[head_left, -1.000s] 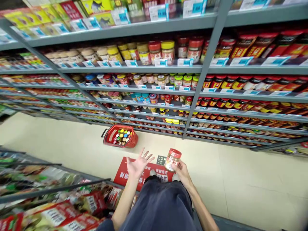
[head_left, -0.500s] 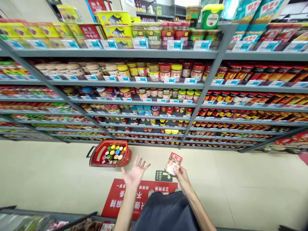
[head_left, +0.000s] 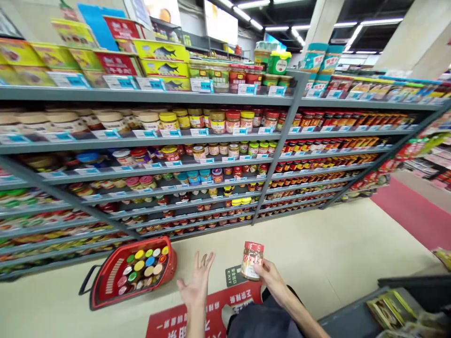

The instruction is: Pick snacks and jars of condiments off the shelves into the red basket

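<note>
My right hand point(head_left: 270, 276) is closed around a jar point(head_left: 251, 261) with a red lid and a checkered red-and-white label, held upright in front of me. To its left, my left hand point(head_left: 196, 281) is raised with fingers spread and nothing in it. A red shopping basket point(head_left: 169, 270) stands on the floor farther left, with several jars point(head_left: 139, 265) inside, their lids yellow, green, blue, white and pink. Similar red-lidded jars point(head_left: 232, 121) sit on the second shelf from the top.
A long grey shelf unit point(head_left: 229, 97) packed with jars and tins runs across the view. Underfoot lie a red floor mat point(head_left: 158, 324) and a green exit sign point(head_left: 232, 277). A low grey display point(head_left: 347, 312) stands at the lower right. A red strip point(head_left: 405, 211) covers the floor beyond.
The view has swung up and to the right, showing ceiling lights and more of the aisle. The jar is still in my right hand, now more upright; my left hand is still spread.
</note>
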### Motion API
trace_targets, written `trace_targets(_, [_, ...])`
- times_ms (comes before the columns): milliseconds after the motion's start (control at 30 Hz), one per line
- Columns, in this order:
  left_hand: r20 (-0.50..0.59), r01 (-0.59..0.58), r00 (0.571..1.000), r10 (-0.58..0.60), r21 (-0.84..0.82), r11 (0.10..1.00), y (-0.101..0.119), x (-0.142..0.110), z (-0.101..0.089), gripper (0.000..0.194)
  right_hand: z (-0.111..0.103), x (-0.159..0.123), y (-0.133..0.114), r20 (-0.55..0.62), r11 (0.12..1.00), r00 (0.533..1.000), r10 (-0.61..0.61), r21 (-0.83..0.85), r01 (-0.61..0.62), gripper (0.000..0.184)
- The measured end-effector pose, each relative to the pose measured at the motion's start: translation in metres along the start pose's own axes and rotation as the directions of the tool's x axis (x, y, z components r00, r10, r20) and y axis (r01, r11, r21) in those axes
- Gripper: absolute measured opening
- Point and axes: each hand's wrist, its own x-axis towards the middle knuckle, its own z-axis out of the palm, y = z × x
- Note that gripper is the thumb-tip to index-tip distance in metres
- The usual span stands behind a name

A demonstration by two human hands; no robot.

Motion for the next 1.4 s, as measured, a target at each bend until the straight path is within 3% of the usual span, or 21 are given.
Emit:
trace_targets(167, [0.005, -0.011, 1.0, 0.011, 0.195, 0.981, -0.011, 0.009, 0.024, 0.098, -0.011, -0.004, -0.008, -0.06, 0.989, 0.995, -0.075, -0.135, 0.066, 0.058])
trace_targets(267, [0.093, 0.088, 0.988, -0.126, 0.338, 0.937, -0.03, 0.007, 0.064, 0.083, -0.025, 0.009, -0.022, -0.035, 0.979, 0.993, -0.111, -0.178, 0.103, 0.058])
trace_targets(333, [0.148, 0.122, 0.961, -0.232, 0.527, 0.841, -0.052, 0.003, 0.103, 0.074, -0.034, 0.025, -0.041, -0.006, 0.975, 0.99, -0.138, -0.177, 0.135, 0.057])
trace_targets(367, [0.175, 0.094, 0.949, -0.261, 0.636, 0.766, -0.065, 0.001, 0.126, 0.07, -0.038, 0.034, -0.054, 0.009, 0.973, 0.987, -0.157, -0.169, 0.157, 0.057])
trace_targets(433, [0.252, -0.07, 0.94, -0.232, 0.804, 0.59, -0.092, 0.0, 0.177, 0.064, -0.047, 0.054, -0.088, 0.038, 0.968, 0.98, -0.197, -0.151, 0.201, 0.065])
trace_targets(500, [0.354, -0.255, 0.921, -0.165, 0.864, 0.434, -0.117, 0.007, 0.228, 0.064, -0.059, 0.075, -0.129, 0.073, 0.959, 0.969, -0.235, -0.146, 0.243, 0.078])
trace_targets(567, [0.421, -0.361, 0.9, -0.115, 0.866, 0.345, -0.138, 0.019, 0.274, 0.068, -0.073, 0.095, -0.173, 0.127, 0.938, 0.951, -0.281, -0.172, 0.3, 0.079])
trace_targets(633, [0.458, -0.413, 0.886, -0.079, 0.854, 0.317, -0.154, 0.033, 0.311, 0.075, -0.089, 0.113, -0.214, 0.219, 0.906, 0.918, -0.329, -0.202, 0.373, 0.071])
trace_targets(767, [0.555, -0.529, 0.832, 0.001, 0.793, 0.302, -0.177, 0.048, 0.361, 0.08, -0.119, 0.137, -0.285, 0.432, 0.837, 0.824, -0.366, -0.234, 0.495, 0.068])
trace_targets(933, [0.681, -0.68, 0.729, 0.072, 0.708, 0.189, -0.2, 0.048, 0.407, 0.07, -0.139, 0.159, -0.344, 0.498, 0.6, 0.691, -0.523, -0.361, 0.714, 0.059])
trace_targets(1033, [0.725, -0.725, 0.687, 0.054, 0.678, 0.121, -0.202, 0.062, 0.429, 0.068, -0.138, 0.18, -0.368, 0.479, 0.578, 0.663, -0.575, -0.336, 0.744, 0.064])
trace_targets(1133, [0.771, -0.769, 0.637, 0.018, 0.634, 0.082, -0.191, 0.092, 0.453, 0.068, -0.129, 0.205, -0.393, 0.472, 0.533, 0.627, -0.619, -0.334, 0.777, 0.079])
trace_targets(1333, [0.91, -0.904, 0.413, -0.036, 0.405, -0.134, -0.146, 0.167, 0.511, 0.061, -0.094, 0.265, -0.444, 0.546, 0.286, 0.477, -0.688, -0.401, 0.871, 0.082])
trace_targets(1400, [0.931, -0.923, 0.361, -0.053, 0.348, -0.164, -0.132, 0.19, 0.527, 0.058, -0.083, 0.287, -0.453, 0.552, 0.218, 0.438, -0.709, -0.419, 0.881, 0.085])
